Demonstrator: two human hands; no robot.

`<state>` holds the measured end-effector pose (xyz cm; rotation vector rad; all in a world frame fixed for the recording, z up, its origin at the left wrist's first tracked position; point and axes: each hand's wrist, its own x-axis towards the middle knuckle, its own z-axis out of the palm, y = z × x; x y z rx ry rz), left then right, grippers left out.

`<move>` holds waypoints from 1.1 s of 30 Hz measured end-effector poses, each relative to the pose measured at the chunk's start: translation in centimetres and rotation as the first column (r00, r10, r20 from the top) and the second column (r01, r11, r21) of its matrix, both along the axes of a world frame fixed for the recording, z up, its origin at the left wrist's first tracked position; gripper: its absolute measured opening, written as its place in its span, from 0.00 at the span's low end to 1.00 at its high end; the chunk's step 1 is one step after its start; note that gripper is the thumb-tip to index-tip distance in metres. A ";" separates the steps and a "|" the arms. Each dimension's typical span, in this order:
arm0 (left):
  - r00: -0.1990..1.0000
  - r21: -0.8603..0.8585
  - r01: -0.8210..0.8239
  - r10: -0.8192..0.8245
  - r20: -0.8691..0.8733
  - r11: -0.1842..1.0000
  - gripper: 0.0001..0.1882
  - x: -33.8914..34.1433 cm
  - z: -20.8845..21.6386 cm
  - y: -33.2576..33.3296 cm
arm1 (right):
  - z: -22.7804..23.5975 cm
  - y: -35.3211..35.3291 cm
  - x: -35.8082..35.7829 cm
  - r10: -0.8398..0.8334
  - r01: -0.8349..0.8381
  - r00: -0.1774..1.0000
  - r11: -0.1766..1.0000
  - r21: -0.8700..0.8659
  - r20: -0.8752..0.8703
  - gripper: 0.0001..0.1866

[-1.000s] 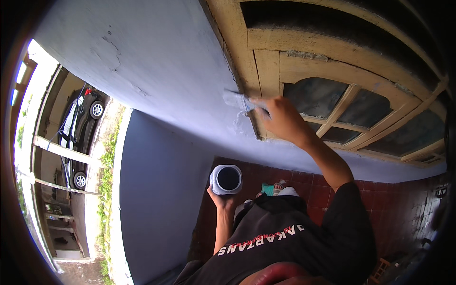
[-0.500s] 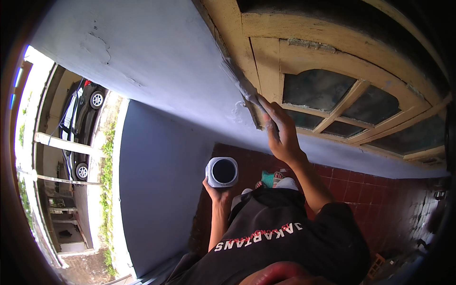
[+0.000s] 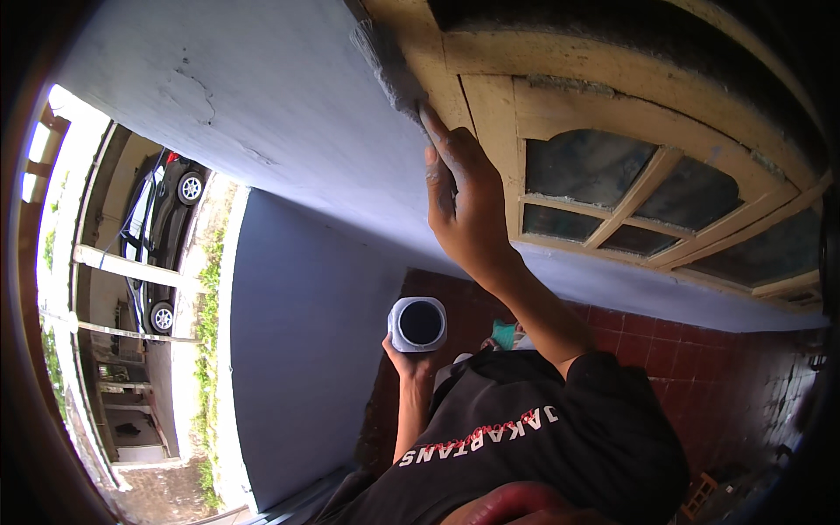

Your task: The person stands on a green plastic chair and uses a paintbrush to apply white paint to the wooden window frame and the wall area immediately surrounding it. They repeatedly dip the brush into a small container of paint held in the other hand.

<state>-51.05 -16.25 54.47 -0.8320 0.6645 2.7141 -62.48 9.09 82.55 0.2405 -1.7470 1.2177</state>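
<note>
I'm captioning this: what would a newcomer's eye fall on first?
Probably the right hand, upper centre, with its brush where the bluish wall meets the yellowish wooden frame. Next, the pale, dark-mouthed container, held by the left hand below centre. Then the dark car, tipped on end in this view, on the left.

Matt painted wall, rough wooden frame, smooth plastic container

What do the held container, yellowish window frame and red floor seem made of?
Container: likely matte plastic, given its pale, rounded, molded-looking corners.
Window frame: apparently wood with dull yellowish paint, judging by straight joints between its members.
Floor: tiles, as the grid of lines shows; perhaps ceramic, finish unclear.
</note>
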 end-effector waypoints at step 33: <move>0.999 -0.080 -0.031 0.028 -0.036 0.996 0.29 1.8 -0.2 0.6 | -14.3 2.1 5.3 0.067 -0.077 0.756 0.997 -0.012 0.651 0.18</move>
